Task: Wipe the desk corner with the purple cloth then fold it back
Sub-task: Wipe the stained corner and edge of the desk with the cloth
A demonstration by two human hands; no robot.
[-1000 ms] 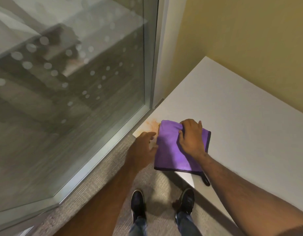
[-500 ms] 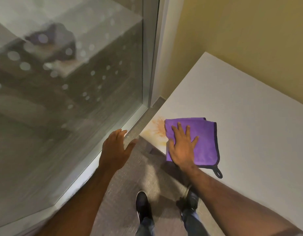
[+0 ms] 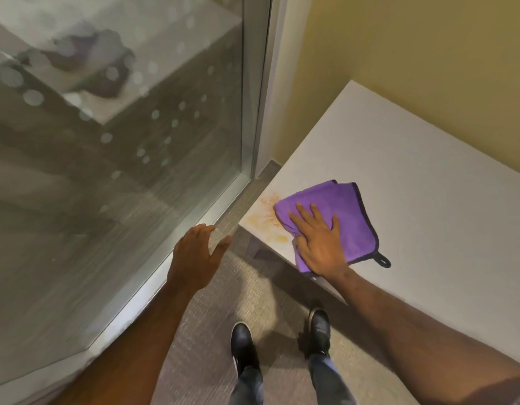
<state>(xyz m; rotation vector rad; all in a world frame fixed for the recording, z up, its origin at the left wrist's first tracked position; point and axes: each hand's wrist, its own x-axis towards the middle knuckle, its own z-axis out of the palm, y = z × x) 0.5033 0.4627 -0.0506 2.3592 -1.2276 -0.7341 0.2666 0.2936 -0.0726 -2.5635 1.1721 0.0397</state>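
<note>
A folded purple cloth with a dark hem and a black hanging loop lies on the near corner of the white desk. My right hand presses flat on the cloth's near left part, fingers spread, palm down. An orange stain marks the desk corner just left of the cloth. My left hand hovers off the desk to the left, above the floor by the glass wall's base, fingers apart and holding nothing.
A glass wall with a metal frame stands to the left, its post meeting the yellow wall behind the desk. Carpet floor lies below, with my two dark shoes near the desk's front edge.
My left hand let go of the cloth and drew away leftward off the desk. My right hand flattened onto the cloth, which shifted right and uncovered more of the orange stain.
</note>
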